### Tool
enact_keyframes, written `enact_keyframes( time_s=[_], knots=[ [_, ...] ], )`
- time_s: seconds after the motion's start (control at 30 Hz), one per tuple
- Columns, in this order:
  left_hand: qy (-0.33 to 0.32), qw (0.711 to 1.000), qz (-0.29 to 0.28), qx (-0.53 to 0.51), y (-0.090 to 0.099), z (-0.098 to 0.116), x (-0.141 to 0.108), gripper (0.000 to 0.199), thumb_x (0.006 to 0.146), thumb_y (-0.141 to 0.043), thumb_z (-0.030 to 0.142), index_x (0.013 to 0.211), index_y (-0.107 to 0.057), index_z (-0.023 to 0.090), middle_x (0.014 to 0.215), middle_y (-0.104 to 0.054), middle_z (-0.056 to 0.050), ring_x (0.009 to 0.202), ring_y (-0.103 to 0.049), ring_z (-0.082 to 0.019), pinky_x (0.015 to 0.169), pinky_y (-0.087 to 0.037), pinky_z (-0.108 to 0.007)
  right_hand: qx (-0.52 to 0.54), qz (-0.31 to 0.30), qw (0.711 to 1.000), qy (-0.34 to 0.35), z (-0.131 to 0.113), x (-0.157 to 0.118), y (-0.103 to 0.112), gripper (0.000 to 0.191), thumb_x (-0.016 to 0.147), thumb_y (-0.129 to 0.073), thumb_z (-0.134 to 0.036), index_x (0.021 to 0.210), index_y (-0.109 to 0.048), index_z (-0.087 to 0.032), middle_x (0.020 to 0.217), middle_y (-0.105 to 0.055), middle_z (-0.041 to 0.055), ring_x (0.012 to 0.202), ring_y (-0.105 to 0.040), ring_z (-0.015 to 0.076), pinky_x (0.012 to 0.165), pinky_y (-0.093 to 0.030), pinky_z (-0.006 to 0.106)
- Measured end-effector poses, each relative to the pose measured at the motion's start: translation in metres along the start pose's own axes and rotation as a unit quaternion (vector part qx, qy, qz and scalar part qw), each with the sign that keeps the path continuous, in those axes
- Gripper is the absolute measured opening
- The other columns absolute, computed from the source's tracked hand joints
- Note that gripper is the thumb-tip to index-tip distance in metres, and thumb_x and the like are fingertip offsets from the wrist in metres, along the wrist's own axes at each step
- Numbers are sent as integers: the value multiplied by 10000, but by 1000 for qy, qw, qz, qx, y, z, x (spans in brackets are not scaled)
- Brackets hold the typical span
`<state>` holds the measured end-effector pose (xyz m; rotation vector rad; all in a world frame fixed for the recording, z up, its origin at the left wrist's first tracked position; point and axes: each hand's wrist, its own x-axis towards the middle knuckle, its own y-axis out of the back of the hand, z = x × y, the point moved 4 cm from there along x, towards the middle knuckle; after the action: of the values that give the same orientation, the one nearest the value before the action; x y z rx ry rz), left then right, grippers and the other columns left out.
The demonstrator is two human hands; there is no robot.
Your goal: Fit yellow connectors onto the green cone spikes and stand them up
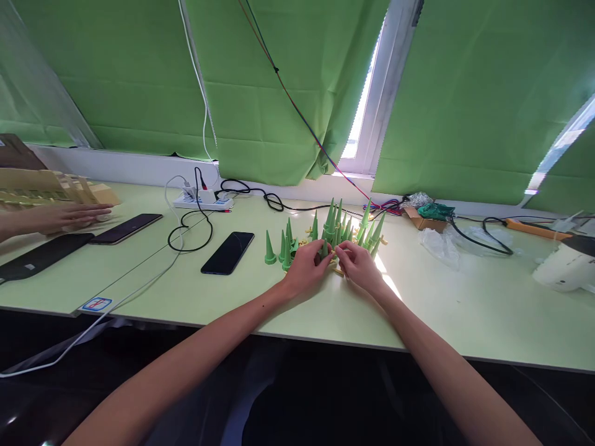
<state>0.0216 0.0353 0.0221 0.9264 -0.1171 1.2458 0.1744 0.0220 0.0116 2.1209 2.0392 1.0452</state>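
Several green plastic cones (270,249) stand in a cluster on the table, with small yellow pieces scattered among them. My left hand (305,267) is closed around a green cone (324,249) at the near side of the cluster. Close beside it, my right hand (359,265) pinches with thumb and forefinger near the cone's side; a small yellowish bit shows at the fingertips, too small to name. Both wrists rest low over the table, just in front of the cones.
A black phone (227,253) lies left of the cones. Behind it are a power strip (204,202) and loose cables. Another person's hand (69,217) is at the far left by cardboard pieces. A small box (421,222), plastic bags (439,246) and a white appliance (564,265) are on the right.
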Motion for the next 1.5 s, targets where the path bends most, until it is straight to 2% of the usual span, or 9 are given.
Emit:
enact_keyframes(
  time_s=[0.37, 0.6, 0.73, 0.93, 1.23, 1.5],
  knots=[
    [3, 1000, -19, -12, 1, 3, -1, 211, 913, -565, 367, 873, -621, 167, 665, -573, 6, 559, -481, -124, 544, -364, -270, -51, 18, 999, 7, 2, 2, 1, 494, 963, -442, -534, 591, -445, -209, 481, -485, -18, 472, -448, 122, 496, -333, 268],
    [-2, 1000, 2, -12, 1, 1, 0, 176, 903, -572, 335, 853, -613, 172, 683, -590, 6, 548, -477, -114, 543, -373, -265, -14, 16, 1000, -5, 4, 2, 0, 400, 963, -466, -521, 736, -541, -200, 496, -512, -32, 452, -469, 120, 489, -368, 257],
    [-4, 1000, 10, -7, 0, 0, 0, 180, 908, -569, 341, 853, -612, 175, 677, -594, 10, 553, -489, -114, 550, -378, -261, 38, 4, 999, 9, 4, 2, 0, 315, 937, -531, -493, 862, -581, -191, 605, -595, -10, 475, -517, 121, 501, -419, 259],
    [-2, 1000, 7, -4, 1, 0, 0, 180, 908, -570, 344, 869, -623, 176, 687, -605, 9, 554, -491, -113, 553, -380, -261, 75, 6, 997, 16, 4, 1, 0, 299, 901, -575, -476, 848, -593, -182, 706, -599, 18, 506, -535, 126, 474, -434, 264],
    [-2, 1000, -5, 7, 1, 2, -1, 220, 908, -563, 376, 855, -628, 172, 631, -565, 11, 559, -485, -128, 555, -379, -274, 25, 12, 1000, 15, 6, 2, 0, 376, 924, -524, -525, 747, -565, -195, 524, -495, -26, 473, -466, 128, 481, -393, 270],
    [0, 1000, -8, -7, 1, 4, -2, 223, 915, -561, 375, 852, -623, 170, 673, -581, 4, 579, -486, -127, 563, -379, -275, -32, 28, 999, 25, 3, 2, 1, 457, 940, -486, -536, 631, -499, -199, 505, -445, -29, 502, -412, 120, 498, -322, 266]
  ],
)
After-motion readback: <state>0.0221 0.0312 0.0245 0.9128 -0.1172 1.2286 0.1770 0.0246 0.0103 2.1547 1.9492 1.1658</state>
